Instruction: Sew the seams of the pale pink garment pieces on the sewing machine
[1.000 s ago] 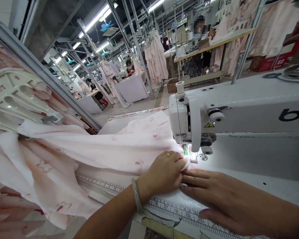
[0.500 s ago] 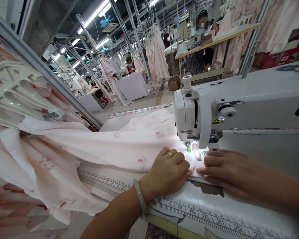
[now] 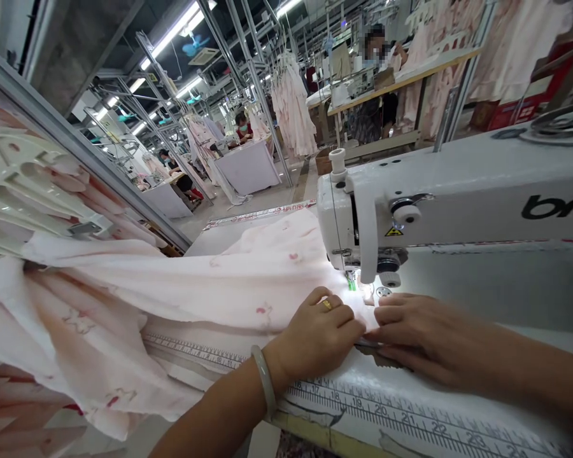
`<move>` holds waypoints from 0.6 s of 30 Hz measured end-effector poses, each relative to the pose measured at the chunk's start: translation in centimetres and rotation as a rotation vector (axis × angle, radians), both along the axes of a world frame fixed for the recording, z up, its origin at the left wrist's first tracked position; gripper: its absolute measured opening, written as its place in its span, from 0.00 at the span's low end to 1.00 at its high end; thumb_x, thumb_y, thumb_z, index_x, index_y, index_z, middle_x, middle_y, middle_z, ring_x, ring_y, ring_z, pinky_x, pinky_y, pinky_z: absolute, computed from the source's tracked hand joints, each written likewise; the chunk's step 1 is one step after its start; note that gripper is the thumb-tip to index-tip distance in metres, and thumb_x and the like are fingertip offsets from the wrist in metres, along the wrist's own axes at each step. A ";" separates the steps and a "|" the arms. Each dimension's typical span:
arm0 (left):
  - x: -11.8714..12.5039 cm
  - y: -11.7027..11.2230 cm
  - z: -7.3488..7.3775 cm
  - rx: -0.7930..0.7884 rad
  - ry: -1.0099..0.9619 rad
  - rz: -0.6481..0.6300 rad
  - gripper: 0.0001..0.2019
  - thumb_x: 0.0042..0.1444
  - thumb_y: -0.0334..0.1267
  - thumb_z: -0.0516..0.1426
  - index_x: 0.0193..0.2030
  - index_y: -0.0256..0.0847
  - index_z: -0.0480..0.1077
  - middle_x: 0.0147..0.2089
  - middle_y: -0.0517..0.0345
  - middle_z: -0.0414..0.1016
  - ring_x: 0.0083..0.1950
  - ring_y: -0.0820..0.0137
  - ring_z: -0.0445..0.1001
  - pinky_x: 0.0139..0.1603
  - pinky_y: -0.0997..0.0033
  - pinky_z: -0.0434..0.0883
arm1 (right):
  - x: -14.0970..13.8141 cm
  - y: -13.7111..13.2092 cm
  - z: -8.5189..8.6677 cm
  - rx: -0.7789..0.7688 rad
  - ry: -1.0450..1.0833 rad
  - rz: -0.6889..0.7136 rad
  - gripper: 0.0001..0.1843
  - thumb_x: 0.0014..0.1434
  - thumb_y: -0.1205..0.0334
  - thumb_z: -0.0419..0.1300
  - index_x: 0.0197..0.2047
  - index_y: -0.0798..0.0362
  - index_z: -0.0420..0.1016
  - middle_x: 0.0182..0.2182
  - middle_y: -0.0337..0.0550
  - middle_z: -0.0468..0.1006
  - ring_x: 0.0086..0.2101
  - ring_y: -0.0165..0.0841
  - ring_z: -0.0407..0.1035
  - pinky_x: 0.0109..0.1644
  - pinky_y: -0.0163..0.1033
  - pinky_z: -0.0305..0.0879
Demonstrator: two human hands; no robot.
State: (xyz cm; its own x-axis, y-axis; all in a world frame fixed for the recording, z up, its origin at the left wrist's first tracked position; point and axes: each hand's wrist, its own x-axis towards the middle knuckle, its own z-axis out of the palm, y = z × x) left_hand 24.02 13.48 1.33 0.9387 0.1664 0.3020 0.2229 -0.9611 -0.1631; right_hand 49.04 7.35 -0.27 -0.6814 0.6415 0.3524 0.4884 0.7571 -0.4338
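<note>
Pale pink printed fabric point(image 3: 233, 283) lies across the sewing table, with its right end under the lit needle area of a white sewing machine point(image 3: 346, 222). My left hand point(image 3: 321, 332), with a ring and a bangle, is closed on the fabric's near edge just in front of the presser foot point(image 3: 351, 280). My right hand point(image 3: 413, 331) holds the same edge from the right, fingertips pinched near my left fingers. What lies under the fingertips is hidden. The fabric's left part hangs in folds past the table.
A printed ruler strip point(image 3: 363, 404) runs along the table's front edge. White plastic hangers point(image 3: 26, 184) and more pink garments crowd the left, beside a metal rail point(image 3: 90, 152). Co-workers sit at other machines behind, among hanging garments point(image 3: 293, 105).
The view has shifted slightly, so the machine appears further left. My right hand has come closer to my left at the fabric edge; my left hand keeps its hold.
</note>
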 end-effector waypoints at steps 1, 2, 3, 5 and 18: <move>0.1 -0.1 -0.2 0.030 0.011 -0.006 0.13 0.76 0.29 0.53 0.39 0.39 0.75 0.35 0.57 0.77 0.41 0.66 0.75 0.54 0.60 0.70 | 0.0 0.0 0.1 -0.007 -0.002 0.001 0.20 0.83 0.55 0.51 0.42 0.48 0.80 0.33 0.41 0.78 0.37 0.38 0.72 0.44 0.45 0.64; 0.1 -0.2 -0.4 0.049 0.014 -0.008 0.13 0.76 0.29 0.53 0.39 0.39 0.75 0.34 0.56 0.76 0.41 0.65 0.75 0.53 0.60 0.70 | 0.0 0.0 0.2 -0.011 -0.005 0.000 0.21 0.84 0.55 0.51 0.41 0.48 0.79 0.33 0.41 0.77 0.37 0.38 0.72 0.44 0.45 0.64; 0.1 -0.2 -0.5 0.057 0.005 -0.009 0.13 0.76 0.29 0.53 0.40 0.39 0.75 0.34 0.56 0.76 0.41 0.65 0.75 0.53 0.60 0.70 | 0.0 0.0 0.2 -0.012 -0.008 0.001 0.21 0.84 0.54 0.51 0.41 0.49 0.79 0.33 0.41 0.77 0.36 0.38 0.71 0.44 0.46 0.63; 0.1 -0.3 -0.7 0.043 -0.046 -0.003 0.12 0.76 0.30 0.53 0.42 0.38 0.77 0.37 0.55 0.78 0.41 0.64 0.75 0.52 0.60 0.71 | -0.1 -0.1 0.3 -0.023 -0.023 0.008 0.20 0.84 0.54 0.51 0.42 0.48 0.80 0.33 0.41 0.77 0.37 0.39 0.71 0.45 0.46 0.64; 0.3 3.7 -1.4 -0.305 -0.060 -0.007 0.09 0.74 0.30 0.57 0.51 0.40 0.80 0.52 0.54 0.86 0.50 0.66 0.81 0.55 0.64 0.76 | 0.5 0.8 -1.5 0.048 -0.072 -0.123 0.17 0.83 0.51 0.51 0.54 0.44 0.81 0.41 0.42 0.80 0.42 0.43 0.73 0.51 0.50 0.66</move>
